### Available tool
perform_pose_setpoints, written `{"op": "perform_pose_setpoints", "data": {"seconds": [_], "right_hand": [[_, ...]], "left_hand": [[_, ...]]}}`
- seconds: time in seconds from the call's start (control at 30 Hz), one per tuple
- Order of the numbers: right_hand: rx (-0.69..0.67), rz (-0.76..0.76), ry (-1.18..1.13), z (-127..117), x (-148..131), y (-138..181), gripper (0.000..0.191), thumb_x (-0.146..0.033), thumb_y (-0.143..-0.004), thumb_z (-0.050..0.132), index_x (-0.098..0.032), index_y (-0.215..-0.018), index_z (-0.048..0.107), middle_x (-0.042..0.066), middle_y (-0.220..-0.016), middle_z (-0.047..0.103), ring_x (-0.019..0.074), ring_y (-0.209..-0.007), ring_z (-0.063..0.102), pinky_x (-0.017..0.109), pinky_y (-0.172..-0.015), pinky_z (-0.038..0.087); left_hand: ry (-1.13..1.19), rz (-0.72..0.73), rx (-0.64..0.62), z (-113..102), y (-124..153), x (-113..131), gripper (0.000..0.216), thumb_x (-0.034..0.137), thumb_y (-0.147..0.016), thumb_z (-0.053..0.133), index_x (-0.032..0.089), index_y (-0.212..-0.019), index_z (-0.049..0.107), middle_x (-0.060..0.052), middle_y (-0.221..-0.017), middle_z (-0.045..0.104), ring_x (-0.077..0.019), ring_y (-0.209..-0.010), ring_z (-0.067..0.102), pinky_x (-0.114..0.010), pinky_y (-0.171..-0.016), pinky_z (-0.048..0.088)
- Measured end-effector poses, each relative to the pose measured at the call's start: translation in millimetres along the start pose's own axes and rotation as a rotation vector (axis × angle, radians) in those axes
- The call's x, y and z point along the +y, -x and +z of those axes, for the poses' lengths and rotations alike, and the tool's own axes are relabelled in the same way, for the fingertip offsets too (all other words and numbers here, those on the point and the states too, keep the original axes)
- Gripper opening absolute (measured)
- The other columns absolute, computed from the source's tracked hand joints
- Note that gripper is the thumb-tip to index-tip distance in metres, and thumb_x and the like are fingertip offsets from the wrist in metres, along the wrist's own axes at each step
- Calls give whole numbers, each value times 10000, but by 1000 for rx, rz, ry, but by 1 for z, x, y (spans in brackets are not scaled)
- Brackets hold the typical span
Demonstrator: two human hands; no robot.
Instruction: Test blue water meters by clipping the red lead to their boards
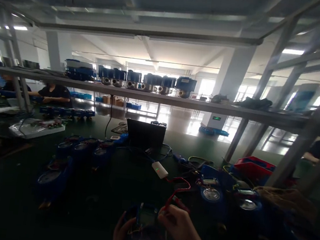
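Low in the middle of the view, my left hand point(121, 232) is wrapped round the side of a dark blue meter point(146, 227) with its electronics exposed. Thin wires and a circuit board show in its top; the shadow hides much of the detail. At its right edge my right hand point(179, 225) pinches the end of a red cable point(172, 195). A red clip or plug point(181, 203) lies just beyond those fingers. The cable runs back to a small white box point(159, 170) with a green and a red light.
Blue meters point(50, 178) stand to the left, and more meters point(211, 194) to the right. Behind the white box is a dark screen point(146, 133). A red bin point(254, 168) sits by the right rack post. Metal-bodied meters line the overhead shelf point(151, 94). A person point(55, 93) sits beyond, left.
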State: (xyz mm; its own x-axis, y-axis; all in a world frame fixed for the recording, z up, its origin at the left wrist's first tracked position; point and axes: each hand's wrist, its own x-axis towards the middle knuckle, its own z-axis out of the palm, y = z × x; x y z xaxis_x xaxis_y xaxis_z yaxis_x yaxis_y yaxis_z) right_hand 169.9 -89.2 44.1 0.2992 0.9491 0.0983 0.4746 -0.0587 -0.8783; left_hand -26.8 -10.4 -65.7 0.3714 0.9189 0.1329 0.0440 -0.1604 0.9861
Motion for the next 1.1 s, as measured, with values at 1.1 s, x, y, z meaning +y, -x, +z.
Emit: {"op": "perform_pose_setpoints", "data": {"seconds": [1.1], "right_hand": [[44, 20, -205, -7, -6, 11, 452, -636, -864, 556, -195, -915, 638, 63, -812, 716, 228, -761, 698, 332, -669, 572]], "left_hand": [[388, -602, 53, 13, 40, 21, 770, 518, -647, 790, 91, -1229, 521, -251, -1221, 653, -416, -1179, 616, -445, -944, 540]]}}
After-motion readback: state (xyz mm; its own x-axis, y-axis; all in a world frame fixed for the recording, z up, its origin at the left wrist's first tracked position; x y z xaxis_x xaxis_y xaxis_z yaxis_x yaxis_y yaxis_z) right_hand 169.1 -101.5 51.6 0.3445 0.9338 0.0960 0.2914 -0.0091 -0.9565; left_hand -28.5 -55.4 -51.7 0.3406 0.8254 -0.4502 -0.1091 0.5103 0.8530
